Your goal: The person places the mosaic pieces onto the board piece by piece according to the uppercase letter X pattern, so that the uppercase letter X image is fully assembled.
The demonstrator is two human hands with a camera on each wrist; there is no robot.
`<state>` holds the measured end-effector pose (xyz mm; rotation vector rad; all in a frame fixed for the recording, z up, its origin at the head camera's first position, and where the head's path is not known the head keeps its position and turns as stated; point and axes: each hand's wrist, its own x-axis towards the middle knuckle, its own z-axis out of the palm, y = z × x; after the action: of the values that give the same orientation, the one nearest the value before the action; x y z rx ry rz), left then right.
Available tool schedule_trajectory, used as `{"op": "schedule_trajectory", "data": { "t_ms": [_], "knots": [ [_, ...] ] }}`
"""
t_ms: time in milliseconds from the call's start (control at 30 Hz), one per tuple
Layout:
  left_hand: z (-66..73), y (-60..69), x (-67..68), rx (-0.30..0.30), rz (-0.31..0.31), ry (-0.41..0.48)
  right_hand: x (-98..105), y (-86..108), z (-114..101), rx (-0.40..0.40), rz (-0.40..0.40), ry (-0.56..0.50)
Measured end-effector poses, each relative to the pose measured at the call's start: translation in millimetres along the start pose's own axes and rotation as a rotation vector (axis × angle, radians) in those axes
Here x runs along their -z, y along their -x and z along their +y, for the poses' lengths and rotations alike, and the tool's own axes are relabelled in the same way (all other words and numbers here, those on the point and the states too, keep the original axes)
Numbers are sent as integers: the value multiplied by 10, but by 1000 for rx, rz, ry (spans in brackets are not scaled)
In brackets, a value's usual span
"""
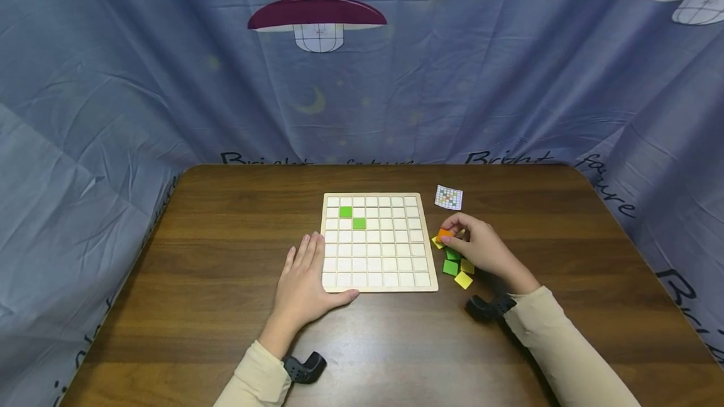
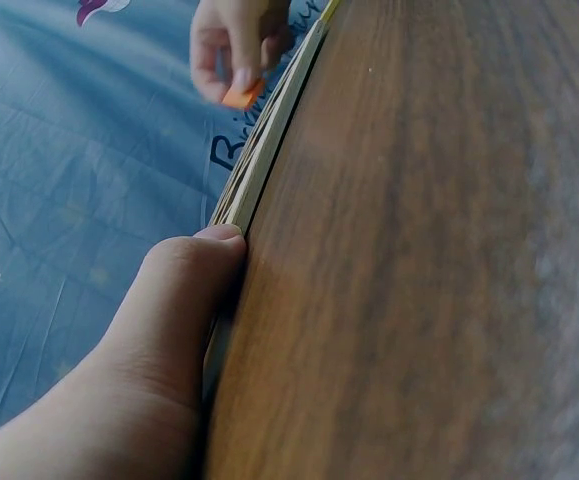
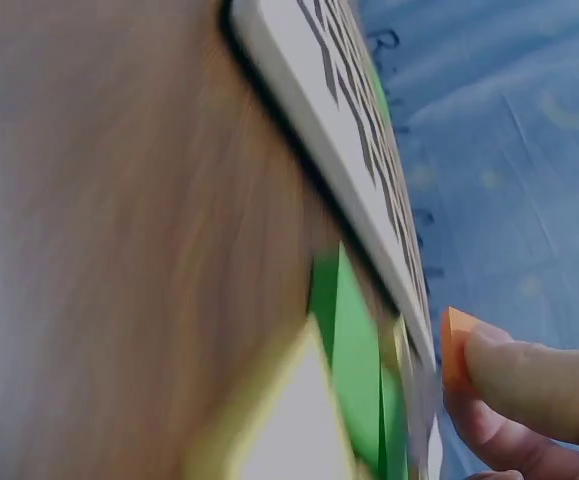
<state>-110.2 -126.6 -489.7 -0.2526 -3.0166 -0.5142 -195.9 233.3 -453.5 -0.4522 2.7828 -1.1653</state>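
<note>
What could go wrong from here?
Slip: only fingertips of the right hand pinch the orange tile, so it might drop.
Scatter: loose tiles lie close to that hand; a brush could shift them.
Skew: the left hand touches the board; a push might turn it.

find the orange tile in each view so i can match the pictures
Head: the orange tile is right of centre, below the middle, pinched by the right hand.
Left wrist: the orange tile is near the top, left of centre.
Right wrist: the orange tile is at the lower right.
Shared landmark: the gridded board, close to the tile in each view.
</note>
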Motion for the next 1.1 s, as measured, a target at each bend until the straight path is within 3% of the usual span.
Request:
{"op": "schedule_trajectory", "data": {
  "t_ms": [233, 600, 800, 1100],
  "knots": [
    [2, 1, 2, 6, -6, -4, -325, -262, -372, 27, -55, -33],
    [7, -4, 0, 12, -9, -7, -765, -508, -756, 94, -118, 36],
    [16, -12, 0, 13, -16, -13, -844, -524, -810, 108, -123, 72],
    [22, -1, 4, 13, -14, -14, -792, -451, -841, 219, -142, 225]
  ]
}}
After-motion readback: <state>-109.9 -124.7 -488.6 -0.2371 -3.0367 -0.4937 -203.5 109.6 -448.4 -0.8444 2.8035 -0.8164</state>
